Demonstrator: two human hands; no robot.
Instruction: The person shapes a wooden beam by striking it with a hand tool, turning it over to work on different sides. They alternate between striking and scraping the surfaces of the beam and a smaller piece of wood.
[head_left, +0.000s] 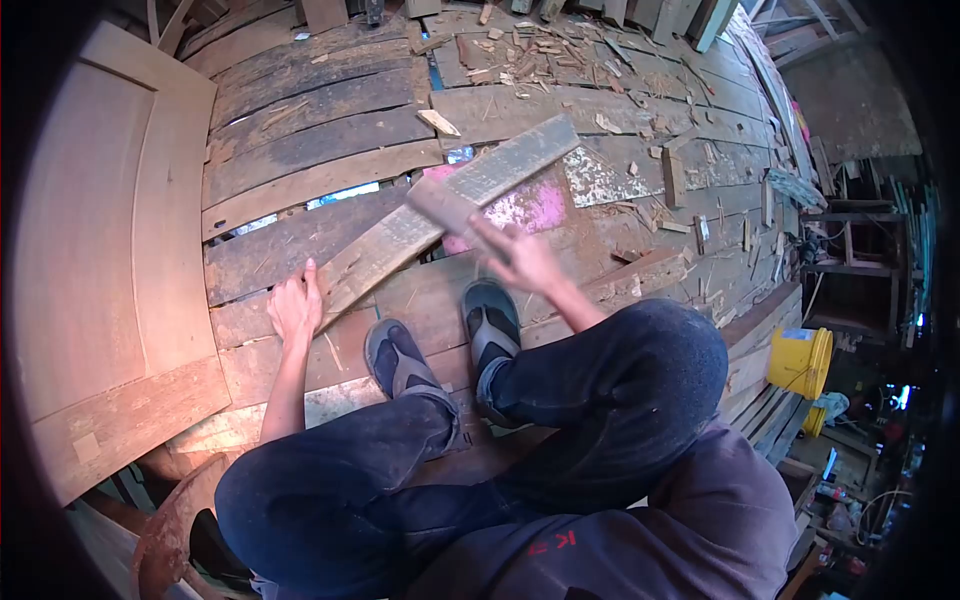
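A long, weathered wooden plank (pixel 375 258) lies at a slant over the floorboards ahead of my feet. My left hand (pixel 296 304) grips its near left end, fingers along the edge. My right hand (pixel 527 262) is closed around the handle of a short tool with a broad, flat blade (pixel 440 206). That blade overlaps the plank's middle and is smeared by motion, so I cannot tell its exact kind. Behind the plank, a worn pink patch (pixel 535 205) shows on the floor.
A panelled wooden door (pixel 90 220) lies at the left. Wood chips (pixel 545 55) and offcuts litter the far floor, with a small wood block (pixel 674 178) to the right. A yellow bucket (pixel 800 362) stands at the right edge. Gaps run between the floorboards.
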